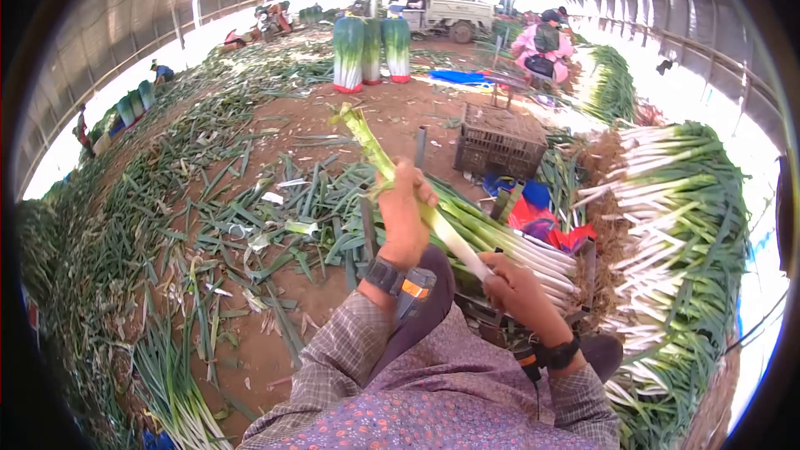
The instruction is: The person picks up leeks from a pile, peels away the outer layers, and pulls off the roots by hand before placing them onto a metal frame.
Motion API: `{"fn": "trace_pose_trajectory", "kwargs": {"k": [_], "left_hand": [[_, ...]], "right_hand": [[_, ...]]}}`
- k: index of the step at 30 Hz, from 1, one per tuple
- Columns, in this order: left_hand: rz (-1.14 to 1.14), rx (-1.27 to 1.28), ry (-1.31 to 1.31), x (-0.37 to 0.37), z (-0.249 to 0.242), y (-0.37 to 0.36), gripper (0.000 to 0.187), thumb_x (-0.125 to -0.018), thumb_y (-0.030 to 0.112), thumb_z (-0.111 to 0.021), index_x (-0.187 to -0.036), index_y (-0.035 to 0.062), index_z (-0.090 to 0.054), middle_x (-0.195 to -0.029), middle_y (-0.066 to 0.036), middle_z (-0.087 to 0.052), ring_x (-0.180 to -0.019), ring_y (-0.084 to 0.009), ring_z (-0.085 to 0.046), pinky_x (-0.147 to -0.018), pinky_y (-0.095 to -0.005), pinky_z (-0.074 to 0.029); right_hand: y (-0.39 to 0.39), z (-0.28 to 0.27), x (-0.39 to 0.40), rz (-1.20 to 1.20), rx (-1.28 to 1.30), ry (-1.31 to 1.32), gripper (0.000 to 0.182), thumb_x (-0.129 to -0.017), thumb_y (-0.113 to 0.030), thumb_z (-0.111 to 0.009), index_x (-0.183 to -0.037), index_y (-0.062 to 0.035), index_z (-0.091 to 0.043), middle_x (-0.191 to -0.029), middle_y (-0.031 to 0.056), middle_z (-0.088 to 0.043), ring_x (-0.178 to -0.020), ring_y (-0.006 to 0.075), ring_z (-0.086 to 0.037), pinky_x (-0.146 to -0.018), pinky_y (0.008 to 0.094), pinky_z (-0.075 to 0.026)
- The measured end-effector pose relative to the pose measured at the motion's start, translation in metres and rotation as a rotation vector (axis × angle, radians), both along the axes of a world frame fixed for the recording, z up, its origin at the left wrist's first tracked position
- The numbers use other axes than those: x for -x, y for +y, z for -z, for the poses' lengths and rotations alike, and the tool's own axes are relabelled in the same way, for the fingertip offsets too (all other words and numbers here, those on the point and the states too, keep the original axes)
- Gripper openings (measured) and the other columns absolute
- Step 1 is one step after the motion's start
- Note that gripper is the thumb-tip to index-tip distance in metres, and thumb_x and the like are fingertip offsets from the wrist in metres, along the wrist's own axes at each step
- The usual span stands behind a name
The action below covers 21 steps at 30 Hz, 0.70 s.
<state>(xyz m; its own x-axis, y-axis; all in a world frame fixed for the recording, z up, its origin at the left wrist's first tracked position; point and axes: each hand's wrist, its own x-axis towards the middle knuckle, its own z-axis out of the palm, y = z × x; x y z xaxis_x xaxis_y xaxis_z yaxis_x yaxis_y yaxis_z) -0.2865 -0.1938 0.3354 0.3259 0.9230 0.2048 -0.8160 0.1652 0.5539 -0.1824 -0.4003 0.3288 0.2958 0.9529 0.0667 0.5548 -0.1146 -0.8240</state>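
Observation:
A long green onion (454, 242) slants across in front of my chest, its pale green top at the upper left and white stem at the lower right. My left hand (406, 210) is closed around its green upper part. My right hand (521, 293) is closed on the white lower end, whose tip is hidden by the fingers. Beneath the hands, a bunch of green onions (546, 267) lies in a low metal rack, white ends to the right.
A long heap of rooted green onions (675, 225) lines the right side. A dark plastic crate (500, 146) stands ahead. Stripped leaves (208, 183) litter the ground at left. Tall upright bundles (350, 54), a small truck (450, 12) and a person in pink (542, 50) are farther off.

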Motion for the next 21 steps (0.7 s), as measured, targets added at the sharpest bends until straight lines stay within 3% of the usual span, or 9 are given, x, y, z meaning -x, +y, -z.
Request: {"fn": "trace_pose_trajectory", "kwargs": {"k": [4,6,8,11,12,13,15,18,21], "left_hand": [[0.035,0.019,0.058,0.002,0.013,0.0,0.049,-0.1,0.052,-0.041,-0.128,0.0122,-0.045,-0.095,-0.009,-0.062,-0.081,-0.0239,-0.062,-0.069,-0.0408,-0.053],[-0.171,-0.287,0.472,0.004,0.04,0.012,0.049,-0.103,0.046,-0.038,-0.111,0.0032,-0.059,-0.085,-0.011,-0.066,-0.073,-0.0191,-0.066,-0.061,-0.0325,-0.056],[-0.183,-0.476,0.625,0.016,0.064,0.024,0.04,-0.104,0.04,-0.042,-0.1,0.0043,-0.059,-0.061,-0.002,-0.056,-0.05,-0.0125,-0.054,-0.048,-0.0263,-0.045],[-0.208,-0.436,0.815,0.055,0.099,0.056,0.024,-0.103,0.03,-0.049,-0.09,0.0098,-0.053,-0.061,0.002,-0.049,-0.052,-0.0042,-0.044,-0.044,-0.0226,-0.036],[-0.155,-0.566,1.161,0.084,0.109,0.077,0.021,-0.099,0.027,-0.053,-0.091,0.0078,-0.055,-0.067,0.001,-0.053,-0.052,-0.0072,-0.047,-0.044,-0.0258,-0.038],[-0.073,-0.659,1.605,0.1,0.101,0.078,0.02,-0.092,0.024,-0.06,-0.098,0.0047,-0.058,-0.079,-0.005,-0.061,-0.061,-0.014,-0.056,-0.055,-0.0303,-0.047],[0.044,-1.206,1.698,0.158,0.155,0.101,0.03,-0.085,0.022,-0.065,-0.106,0.0018,-0.061,-0.091,-0.011,-0.067,-0.079,-0.0197,-0.064,-0.072,-0.0336,-0.051],[0.22,-0.598,1.818,0.153,0.167,0.117,0.041,-0.081,0.021,-0.069,-0.116,0.0014,-0.06,-0.101,-0.015,-0.068,-0.095,-0.0213,-0.065,-0.086,-0.034,-0.05],[0.175,-0.787,1.576,0.074,0.138,0.104,0.032,-0.083,0.012,-0.065,-0.113,0.0001,-0.062,-0.101,-0.014,-0.069,-0.093,-0.0226,-0.067,-0.086,-0.0337,-0.051]], "right_hand": [[-0.013,0.011,-0.008,0.058,-0.138,-0.153,0.037,-0.092,-0.017,-0.055,-0.125,-0.0034,-0.058,-0.099,0.0206,-0.069,-0.089,0.038,-0.066,-0.08,0.0402,-0.051],[-0.027,0.014,-0.022,0.088,-0.24,-0.282,0.036,-0.092,-0.017,-0.055,-0.126,-0.0048,-0.059,-0.104,0.0212,-0.068,-0.094,0.0375,-0.065,-0.083,0.0409,-0.051],[-0.046,0.011,-0.045,0.099,-0.195,-0.323,0.035,-0.092,-0.017,-0.056,-0.124,-0.0048,-0.061,-0.109,0.0217,-0.067,-0.098,0.0368,-0.065,-0.086,0.0411,-0.05],[-0.075,-0.008,-0.088,0.168,-0.106,-0.375,0.03,-0.093,-0.017,-0.056,-0.119,-0.0037,-0.064,-0.107,0.0201,-0.068,-0.096,0.034,-0.066,-0.086,0.0388,-0.051],[-0.088,-0.021,-0.102,0.197,-0.111,-0.383,0.029,-0.093,-0.018,-0.056,-0.118,-0.0035,-0.065,-0.103,0.0194,-0.069,-0.093,0.0328,-0.067,-0.084,0.0379,-0.051],[-0.102,-0.022,-0.122,0.246,-0.113,-0.384,0.029,-0.093,-0.017,-0.056,-0.118,-0.0033,-0.065,-0.101,0.0182,-0.069,-0.09,0.0303,-0.067,-0.082,0.0367,-0.051],[-0.119,-0.03,-0.14,0.378,-0.092,-0.335,0.029,-0.094,-0.015,-0.056,-0.118,-0.0025,-0.064,-0.089,0.0143,-0.068,-0.08,0.0196,-0.065,-0.075,0.0325,-0.05],[-0.129,-0.011,-0.184,0.607,-0.028,-0.049,0.031,-0.096,-0.016,-0.056,-0.123,-0.0021,-0.062,-0.082,0.0037,-0.063,-0.076,0.0089,-0.058,-0.069,0.0262,-0.049],[-0.112,0.025,-0.226,0.563,-0.334,0.106,0.032,-0.096,-0.014,-0.055,-0.125,-0.0015,-0.06,-0.088,0.002,-0.064,-0.078,0.0098,-0.059,-0.071,0.0245,-0.048]]}}
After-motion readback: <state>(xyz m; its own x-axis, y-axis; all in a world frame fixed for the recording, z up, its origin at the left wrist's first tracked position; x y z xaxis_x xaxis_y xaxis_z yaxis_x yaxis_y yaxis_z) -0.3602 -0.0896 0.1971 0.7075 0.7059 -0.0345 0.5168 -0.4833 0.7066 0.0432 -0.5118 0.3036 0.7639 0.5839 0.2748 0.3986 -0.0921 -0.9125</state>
